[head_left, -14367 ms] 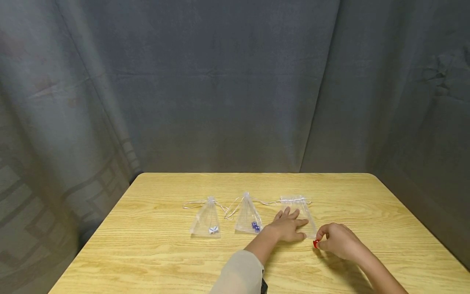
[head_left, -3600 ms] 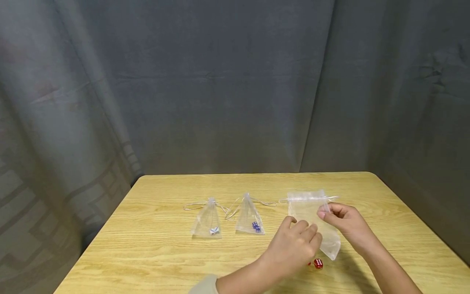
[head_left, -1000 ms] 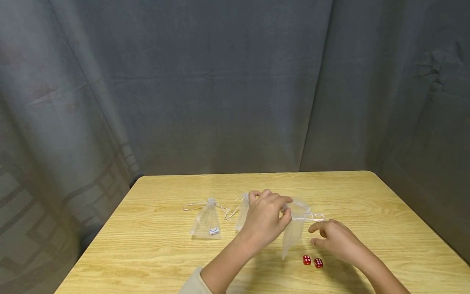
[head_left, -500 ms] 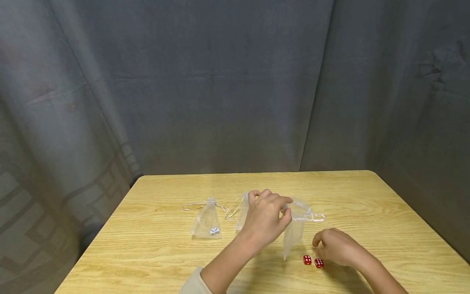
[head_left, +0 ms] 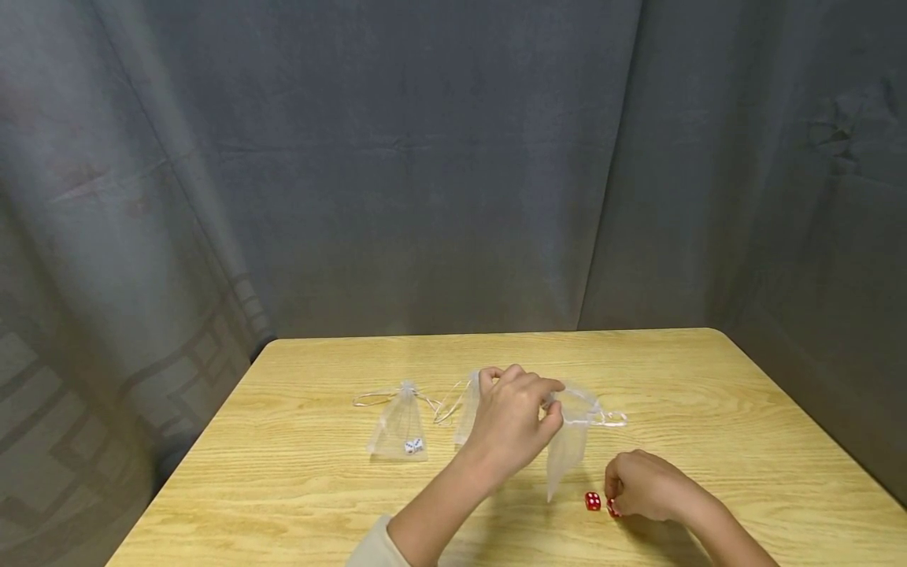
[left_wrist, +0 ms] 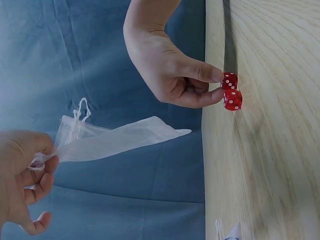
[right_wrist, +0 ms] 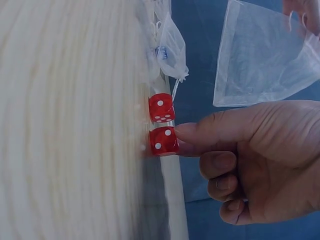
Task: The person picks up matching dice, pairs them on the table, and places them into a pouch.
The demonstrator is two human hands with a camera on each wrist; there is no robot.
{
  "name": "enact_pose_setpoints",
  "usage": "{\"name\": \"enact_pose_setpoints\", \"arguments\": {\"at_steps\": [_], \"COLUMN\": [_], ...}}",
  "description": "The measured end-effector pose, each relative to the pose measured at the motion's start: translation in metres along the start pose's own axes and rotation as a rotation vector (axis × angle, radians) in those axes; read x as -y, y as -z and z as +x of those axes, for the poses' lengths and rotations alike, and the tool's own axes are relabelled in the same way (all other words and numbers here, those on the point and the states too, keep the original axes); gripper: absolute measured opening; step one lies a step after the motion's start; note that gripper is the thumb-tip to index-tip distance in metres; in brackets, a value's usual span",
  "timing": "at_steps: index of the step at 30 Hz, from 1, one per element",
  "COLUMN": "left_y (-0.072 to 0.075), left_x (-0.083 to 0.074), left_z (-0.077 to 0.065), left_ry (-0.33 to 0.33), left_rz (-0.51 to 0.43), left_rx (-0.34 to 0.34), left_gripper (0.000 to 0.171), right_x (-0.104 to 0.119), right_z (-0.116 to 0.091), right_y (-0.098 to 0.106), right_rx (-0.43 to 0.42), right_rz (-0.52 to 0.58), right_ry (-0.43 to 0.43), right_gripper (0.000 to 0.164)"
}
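In the head view my left hand (head_left: 513,417) pinches a sheer white drawstring bag (head_left: 567,453) near its mouth. The bag hangs above the table, its lower corner pointing down, as the left wrist view also shows. My right hand (head_left: 648,484) is low at the table, thumb and forefinger pinching a red die (head_left: 613,509) with white pips. Beside it on the tabletop lies a second red die (head_left: 592,501). Seen from the right wrist, the pinched die (right_wrist: 164,141) sits right next to the other die (right_wrist: 161,107).
At the left on the wooden table (head_left: 319,504) lies a tied sheer bag (head_left: 400,425) with white dice inside. Another tied bag (head_left: 465,413) is partly hidden behind my left hand; blue dice (right_wrist: 161,52) show in it in the right wrist view. Grey curtains surround the table.
Over the last second my right hand has moved from beside the bag down to the right-hand red die and pinched it. The left hand and its bag have stayed nearly still.
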State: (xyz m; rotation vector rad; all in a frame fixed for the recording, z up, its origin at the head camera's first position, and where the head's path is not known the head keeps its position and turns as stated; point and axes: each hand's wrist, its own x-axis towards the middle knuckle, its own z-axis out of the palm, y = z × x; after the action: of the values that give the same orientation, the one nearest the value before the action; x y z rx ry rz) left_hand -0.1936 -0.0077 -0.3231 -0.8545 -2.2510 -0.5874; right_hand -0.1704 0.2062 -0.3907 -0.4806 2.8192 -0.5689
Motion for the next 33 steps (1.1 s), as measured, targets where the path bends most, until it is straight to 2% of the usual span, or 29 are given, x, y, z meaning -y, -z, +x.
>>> {"name": "enact_pose_setpoints", "arguments": {"at_steps": [15,23,29,33], "left_y": [0.001,0.000,0.000,0.000], "left_x": [-0.002,-0.001,-0.001,-0.002], "left_z": [-0.001,-0.002,-0.002,-0.002], "left_ry": [0.007,0.012,0.013,0.011], "left_rz": [-0.004,-0.004,-0.010,-0.008], "left_rx": [0.033,0.045,0.054,0.053], "left_gripper": [0.014,0.014,0.014,0.014], "right_x": [-0.004,0.000,0.002,0.004], "right_z": [-0.002,-0.001,0.000,0.002], "right_y": [-0.001,0.002,0.011,0.018], "right_rx": [0.059,-0.013,-0.090,-0.172], "right_rz": [0.067,0.006,-0.031,-0.073], "right_ry": [0.059,-0.038,-0.051,-0.017], "right_gripper": [0.023,0.023,0.022,0.021]}}
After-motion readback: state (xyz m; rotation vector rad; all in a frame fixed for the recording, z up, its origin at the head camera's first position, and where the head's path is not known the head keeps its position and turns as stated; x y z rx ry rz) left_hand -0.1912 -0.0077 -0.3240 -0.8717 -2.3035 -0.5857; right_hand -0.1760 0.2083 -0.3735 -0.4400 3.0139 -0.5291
